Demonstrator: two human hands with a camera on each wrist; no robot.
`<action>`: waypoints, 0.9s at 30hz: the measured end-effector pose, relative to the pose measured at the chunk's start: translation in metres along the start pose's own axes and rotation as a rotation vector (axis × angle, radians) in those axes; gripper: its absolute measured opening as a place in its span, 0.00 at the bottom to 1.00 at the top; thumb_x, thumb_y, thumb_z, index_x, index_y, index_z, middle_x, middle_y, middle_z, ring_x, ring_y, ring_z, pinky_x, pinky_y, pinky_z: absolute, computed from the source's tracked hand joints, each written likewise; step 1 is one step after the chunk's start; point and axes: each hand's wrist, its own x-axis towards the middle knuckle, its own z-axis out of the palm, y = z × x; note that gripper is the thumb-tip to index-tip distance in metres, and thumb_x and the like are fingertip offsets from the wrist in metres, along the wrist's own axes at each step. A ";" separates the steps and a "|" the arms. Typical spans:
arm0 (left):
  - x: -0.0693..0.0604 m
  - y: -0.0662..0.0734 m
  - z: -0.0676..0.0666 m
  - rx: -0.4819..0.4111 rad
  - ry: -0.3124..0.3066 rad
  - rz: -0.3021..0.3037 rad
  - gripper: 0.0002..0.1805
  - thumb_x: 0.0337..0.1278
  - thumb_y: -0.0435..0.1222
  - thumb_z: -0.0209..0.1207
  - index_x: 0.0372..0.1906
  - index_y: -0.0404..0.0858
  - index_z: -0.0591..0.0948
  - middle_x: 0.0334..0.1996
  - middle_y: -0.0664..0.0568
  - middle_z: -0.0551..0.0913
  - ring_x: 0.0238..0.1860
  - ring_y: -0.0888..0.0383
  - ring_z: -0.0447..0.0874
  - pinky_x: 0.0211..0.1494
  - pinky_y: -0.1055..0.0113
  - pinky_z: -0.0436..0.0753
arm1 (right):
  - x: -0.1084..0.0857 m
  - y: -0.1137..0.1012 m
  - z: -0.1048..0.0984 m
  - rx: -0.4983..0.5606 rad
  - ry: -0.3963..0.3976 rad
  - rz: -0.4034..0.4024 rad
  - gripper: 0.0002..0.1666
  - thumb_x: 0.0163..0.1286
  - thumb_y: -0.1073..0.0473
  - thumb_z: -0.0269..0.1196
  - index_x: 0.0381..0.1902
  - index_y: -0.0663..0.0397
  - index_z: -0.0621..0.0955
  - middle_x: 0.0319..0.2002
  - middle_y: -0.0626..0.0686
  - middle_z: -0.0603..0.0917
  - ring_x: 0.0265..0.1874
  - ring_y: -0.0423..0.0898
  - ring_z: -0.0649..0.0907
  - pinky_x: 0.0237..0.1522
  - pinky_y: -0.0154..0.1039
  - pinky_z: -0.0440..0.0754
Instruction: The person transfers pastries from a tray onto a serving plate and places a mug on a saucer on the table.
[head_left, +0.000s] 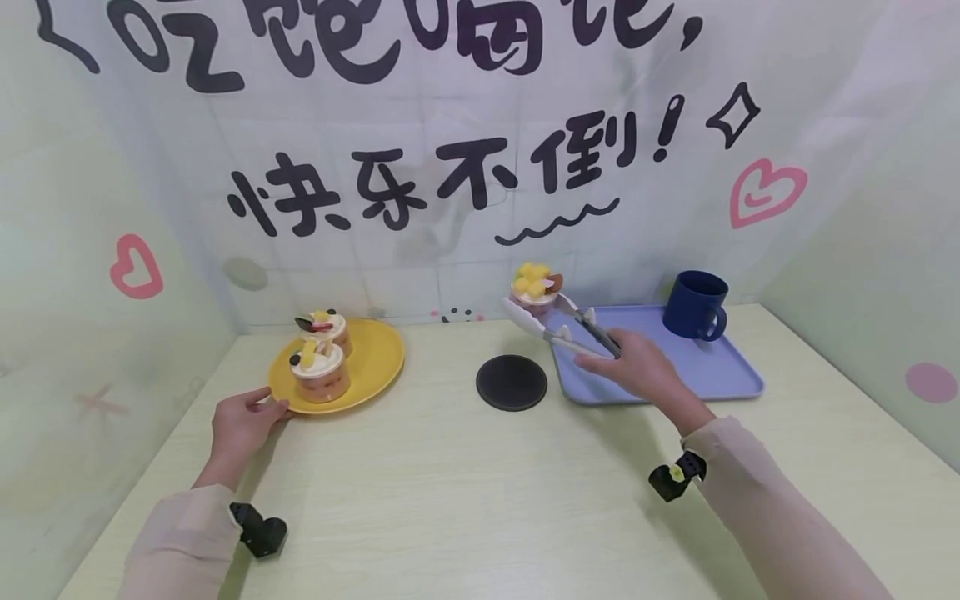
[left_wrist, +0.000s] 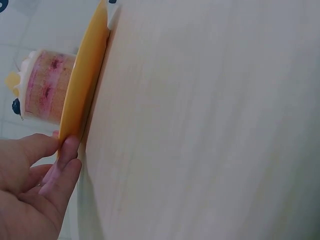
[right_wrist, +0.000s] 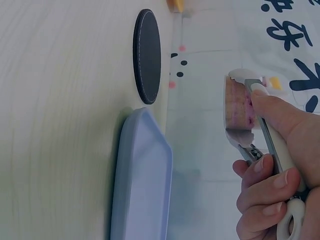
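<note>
My left hand (head_left: 243,425) pinches the near left rim of a yellow plate (head_left: 378,358), thumb above and fingers below, as the left wrist view shows. Two cream-topped dessert cups (head_left: 322,375) with fruit stand on that plate. My right hand (head_left: 641,367) grips a pair of tongs (head_left: 596,329) with white tips. Between the tips is a third dessert cup (head_left: 536,283), topped with yellow fruit pieces. In the right wrist view this cup (right_wrist: 237,102) hangs in the air, apart from the blue-purple tray (right_wrist: 142,185).
A dark blue mug (head_left: 693,304) stands at the back right of the tray. A round black coaster (head_left: 512,383) lies on the table (head_left: 420,500) between plate and tray. Behind them rises a printed cloth wall (head_left: 420,250), with side walls left and right.
</note>
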 end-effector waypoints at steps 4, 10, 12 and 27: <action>0.000 -0.001 0.000 0.000 0.006 0.001 0.30 0.59 0.36 0.55 0.61 0.21 0.63 0.44 0.30 0.77 0.36 0.53 0.80 0.22 0.82 0.71 | 0.002 -0.003 0.002 0.003 -0.001 -0.008 0.27 0.56 0.37 0.62 0.30 0.56 0.71 0.20 0.50 0.68 0.20 0.46 0.68 0.21 0.38 0.64; 0.000 -0.003 -0.001 -0.012 0.005 0.001 0.30 0.59 0.35 0.56 0.60 0.20 0.63 0.43 0.30 0.78 0.32 0.59 0.80 0.22 0.81 0.72 | 0.006 -0.007 0.007 0.006 -0.005 -0.022 0.27 0.56 0.37 0.62 0.29 0.55 0.71 0.20 0.50 0.68 0.19 0.45 0.68 0.21 0.38 0.64; 0.000 -0.003 -0.001 -0.012 0.005 0.000 0.30 0.59 0.35 0.56 0.60 0.20 0.63 0.43 0.30 0.78 0.33 0.57 0.80 0.22 0.81 0.72 | 0.007 -0.008 0.008 0.008 -0.007 -0.026 0.26 0.56 0.38 0.63 0.29 0.55 0.71 0.20 0.50 0.68 0.19 0.45 0.68 0.21 0.38 0.64; 0.002 0.002 0.001 -0.072 -0.024 -0.014 0.30 0.60 0.33 0.54 0.63 0.21 0.60 0.45 0.30 0.77 0.37 0.54 0.84 0.23 0.78 0.77 | 0.013 -0.020 0.021 0.042 -0.030 -0.024 0.25 0.57 0.39 0.63 0.30 0.56 0.72 0.18 0.49 0.64 0.18 0.45 0.65 0.20 0.38 0.62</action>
